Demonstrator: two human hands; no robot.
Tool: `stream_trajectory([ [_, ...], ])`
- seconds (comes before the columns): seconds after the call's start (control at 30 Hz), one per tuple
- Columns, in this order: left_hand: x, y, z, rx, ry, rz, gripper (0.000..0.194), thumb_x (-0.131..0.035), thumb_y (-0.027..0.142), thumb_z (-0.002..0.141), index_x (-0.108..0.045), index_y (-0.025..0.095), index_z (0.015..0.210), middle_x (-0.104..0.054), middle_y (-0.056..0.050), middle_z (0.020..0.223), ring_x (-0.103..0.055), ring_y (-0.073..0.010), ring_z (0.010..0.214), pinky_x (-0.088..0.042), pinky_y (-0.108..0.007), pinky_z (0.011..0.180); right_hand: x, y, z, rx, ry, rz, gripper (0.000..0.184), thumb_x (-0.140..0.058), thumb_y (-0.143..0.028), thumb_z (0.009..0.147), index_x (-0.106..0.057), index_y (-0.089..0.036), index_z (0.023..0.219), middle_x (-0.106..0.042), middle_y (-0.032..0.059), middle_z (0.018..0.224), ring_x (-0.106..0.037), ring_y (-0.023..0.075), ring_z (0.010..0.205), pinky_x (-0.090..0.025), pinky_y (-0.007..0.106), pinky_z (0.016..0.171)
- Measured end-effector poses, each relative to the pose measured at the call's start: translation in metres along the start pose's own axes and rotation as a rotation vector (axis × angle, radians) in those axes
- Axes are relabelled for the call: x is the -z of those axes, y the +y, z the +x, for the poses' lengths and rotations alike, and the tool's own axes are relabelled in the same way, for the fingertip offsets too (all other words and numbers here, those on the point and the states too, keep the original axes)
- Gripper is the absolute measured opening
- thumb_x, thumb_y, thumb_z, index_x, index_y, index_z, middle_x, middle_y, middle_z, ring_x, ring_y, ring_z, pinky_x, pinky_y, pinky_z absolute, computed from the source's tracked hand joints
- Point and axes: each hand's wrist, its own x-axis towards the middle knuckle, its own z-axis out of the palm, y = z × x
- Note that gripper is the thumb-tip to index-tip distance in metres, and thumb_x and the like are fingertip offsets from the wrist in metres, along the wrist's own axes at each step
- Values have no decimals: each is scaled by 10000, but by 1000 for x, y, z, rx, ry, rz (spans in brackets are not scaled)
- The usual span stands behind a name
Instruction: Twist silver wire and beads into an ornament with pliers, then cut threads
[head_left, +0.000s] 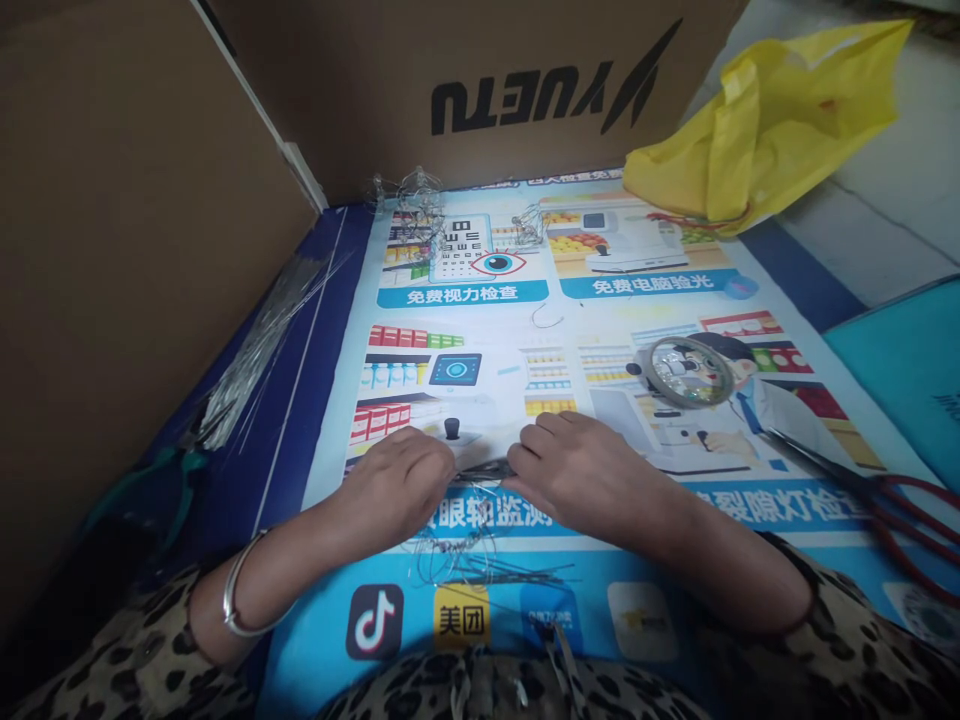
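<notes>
My left hand (397, 485) and my right hand (581, 470) lie close together on a printed poster (600, 300), fingers curled inward. Between them they pinch a short bundle of thin metal wires (484, 468). More loose, tangled wire (472, 560) lies on the poster just below the hands. A silver bangle (236, 600) sits on my left wrist. Both sleeves are leopard-print.
A long bundle of straight wires (255, 350) and green-handled pliers (161, 475) lie at the left by a cardboard wall (135, 250). A roll of clear tape (690, 370) and red-handled scissors (892, 510) are at the right. Bent wire pieces (416, 200) and a yellow bag (765, 120) sit at the back.
</notes>
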Motion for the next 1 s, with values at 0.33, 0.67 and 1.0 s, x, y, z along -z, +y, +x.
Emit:
stream_trajectory([
  [0.33, -5, 0, -1, -40, 52, 25, 155, -405, 83, 848, -527, 155, 784, -583, -41, 700, -542, -168, 704, -472, -324, 633, -3, -2, 2, 21, 14, 3, 253, -469, -347, 905, -568, -163, 764, -577, 52, 719, -499, 176, 721, -279, 309, 621],
  [0.67, -3, 3, 0, -51, 62, -2, 145, -420, 62, 819, -510, 146, 743, -575, -44, 663, -543, -166, 675, -479, -328, 612, 1, -13, 0, -4, -22, -52, 176, -496, -276, 889, -560, -172, 762, -567, 53, 703, -476, 183, 670, -256, 311, 584],
  [1.0, -1, 4, 1, -24, 60, -24, 174, -390, 93, 842, -515, 149, 735, -569, -34, 652, -549, -149, 672, -484, -305, 609, 2, -20, -1, -14, -46, -109, 156, -496, -216, 872, -574, -164, 747, -573, 64, 683, -461, 174, 626, -246, 308, 552],
])
